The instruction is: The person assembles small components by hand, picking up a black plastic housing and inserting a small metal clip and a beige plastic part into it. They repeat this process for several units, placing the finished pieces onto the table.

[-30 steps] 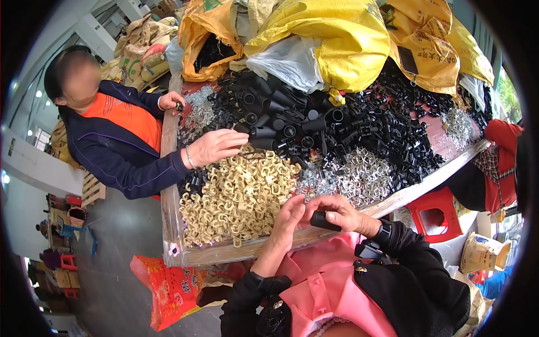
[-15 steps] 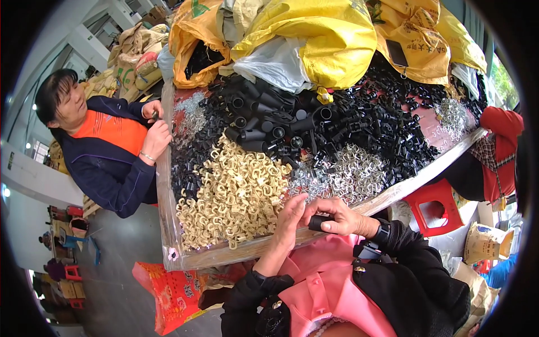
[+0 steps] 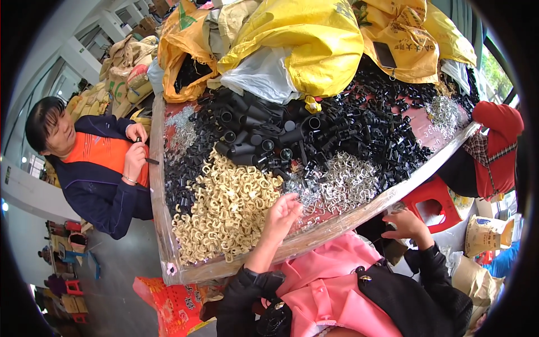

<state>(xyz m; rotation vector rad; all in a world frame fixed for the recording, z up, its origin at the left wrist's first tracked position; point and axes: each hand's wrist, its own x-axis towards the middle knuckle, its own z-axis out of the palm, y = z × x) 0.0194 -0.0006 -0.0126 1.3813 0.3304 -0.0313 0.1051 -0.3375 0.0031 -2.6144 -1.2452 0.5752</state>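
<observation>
My left hand (image 3: 281, 218) hovers over the table's front part, between a heap of cream-coloured U-shaped clips (image 3: 224, 208) and a small pile of tiny silver pieces (image 3: 306, 190). Its thumb and fingers are pinched together; what they hold, if anything, is too small to make out. My right hand (image 3: 405, 224) is beyond the table's front edge, to the right, with its fingers apart and nothing visible in them. Curved silver metal clips (image 3: 351, 182) lie heaped right of the tiny pieces. Behind them are black tubes (image 3: 244, 151) and many small black parts (image 3: 393, 146).
A wooden rim (image 3: 331, 224) borders the table. Yellow sacks (image 3: 325, 50) and an orange bag (image 3: 188, 56) stand along the back, with a phone (image 3: 384, 55) on one. A co-worker (image 3: 101, 163) works at the left; another person's red sleeve (image 3: 497, 129) and a red stool (image 3: 432, 205) are right.
My hands have parted. The right one has let go of the short black tube and moved right, past the table edge; the left has moved slightly left and down. The view has shifted slightly.
</observation>
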